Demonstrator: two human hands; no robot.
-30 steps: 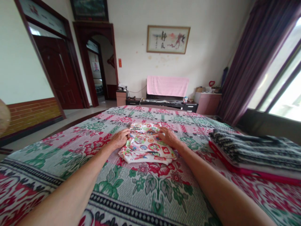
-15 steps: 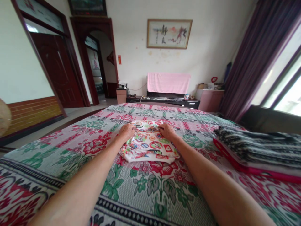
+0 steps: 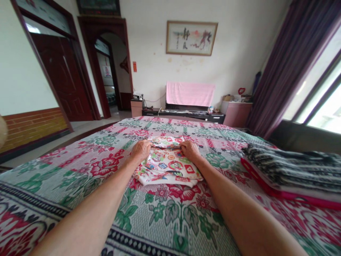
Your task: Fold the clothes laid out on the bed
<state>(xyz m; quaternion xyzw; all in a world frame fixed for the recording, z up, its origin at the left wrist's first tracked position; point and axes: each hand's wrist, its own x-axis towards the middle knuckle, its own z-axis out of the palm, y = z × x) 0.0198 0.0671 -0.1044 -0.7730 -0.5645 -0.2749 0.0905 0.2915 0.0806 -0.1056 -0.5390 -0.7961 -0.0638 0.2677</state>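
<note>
A small white garment [image 3: 170,165] printed with colourful pictures lies on the flowered bedspread [image 3: 183,209], its white-edged hem toward me. Its exact kind is hard to tell. Across its far part runs a fold, gripped at both ends. My left hand [image 3: 141,149] is closed on the left end of this fold, and my right hand [image 3: 189,148] pinches the right end. The fingertips of both hands are partly hidden by the cloth and knuckles.
To the right, a folded stack of black-and-white patterned cloth [image 3: 293,170] rests on red and pink layers. Beyond the bed stands a low black cabinet [image 3: 176,114], where a pink cloth [image 3: 190,93] is draped over a screen. A purple curtain [image 3: 290,67] hangs at the right.
The fold across the garment looks slightly more raised and straighter between my hands. Both hands keep their grip in nearly the same place. The view has shifted a little.
</note>
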